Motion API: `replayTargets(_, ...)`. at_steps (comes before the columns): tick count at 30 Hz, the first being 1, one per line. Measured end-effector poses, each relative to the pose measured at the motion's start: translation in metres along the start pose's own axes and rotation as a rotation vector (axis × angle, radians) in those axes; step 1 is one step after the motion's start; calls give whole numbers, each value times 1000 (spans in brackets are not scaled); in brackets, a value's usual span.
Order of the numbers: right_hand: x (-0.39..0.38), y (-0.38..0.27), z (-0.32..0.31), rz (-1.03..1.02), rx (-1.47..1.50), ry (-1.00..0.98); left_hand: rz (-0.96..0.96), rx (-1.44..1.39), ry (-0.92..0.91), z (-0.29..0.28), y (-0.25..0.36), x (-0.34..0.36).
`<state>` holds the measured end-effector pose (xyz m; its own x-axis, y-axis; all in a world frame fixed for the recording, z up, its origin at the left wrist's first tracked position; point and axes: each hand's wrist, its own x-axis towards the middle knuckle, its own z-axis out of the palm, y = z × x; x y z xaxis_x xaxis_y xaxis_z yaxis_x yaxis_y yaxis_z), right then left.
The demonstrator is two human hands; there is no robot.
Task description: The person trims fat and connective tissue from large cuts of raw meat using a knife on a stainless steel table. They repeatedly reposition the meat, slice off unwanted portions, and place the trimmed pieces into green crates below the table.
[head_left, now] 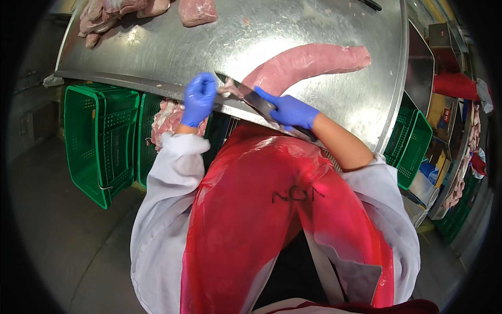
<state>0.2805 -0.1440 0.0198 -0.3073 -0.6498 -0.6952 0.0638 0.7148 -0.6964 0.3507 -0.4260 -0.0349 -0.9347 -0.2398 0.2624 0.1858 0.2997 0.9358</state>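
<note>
My right hand [294, 111], in a blue glove, grips a knife [257, 103] with its fingers wrapped round the handle. The blade points up and left across the near edge of the steel table. Beside the blade lies a long, curved, pale pink piece of boneless meat [308, 65], its near left end next to the knife. A small scrap of meat [228, 88] shows at the blade, between it and my left hand. My left hand [200, 99], also blue-gloved, is raised at the table edge with curled fingers; whether anything is inside them is hidden.
More meat pieces [112, 15] lie at the table's [157, 57] far left, with a single chunk [197, 11] beside them. Green crates [99, 141] stand below the left edge, one holding meat trimmings [166, 123]. Another green crate [413, 146] is at the right. A dark-handled tool [371, 4] lies at the far edge.
</note>
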Motion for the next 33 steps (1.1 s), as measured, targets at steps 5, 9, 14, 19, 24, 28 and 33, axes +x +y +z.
replayTargets(5, -85, 34, -21, 33, 65, -9, -396, 315, -82, -89, -23, -37)
replayTargets(9, -68, 49, -55, 30, 170, 423, 66, 519, -209, -4, -27, -30)
replayTargets(14, -14, 58, -67, -89, 408, 570, -45, 1019, -517, 37, -49, -12)
replayTargets(19, 56, 19, -14, -316, 173, 413, 23, 1044, -484, 33, -12, -12)
replayTargets(24, 64, 18, -14, -329, -188, 269, 217, 1026, -438, 36, 6, 2)
replayTargets(28, -27, 5, -48, -83, -198, -106, 239, 1084, -430, 27, 0, 0)
replayTargets(33, 2, -12, -50, -142, -294, -4, 361, 1028, -402, 34, 49, 14)
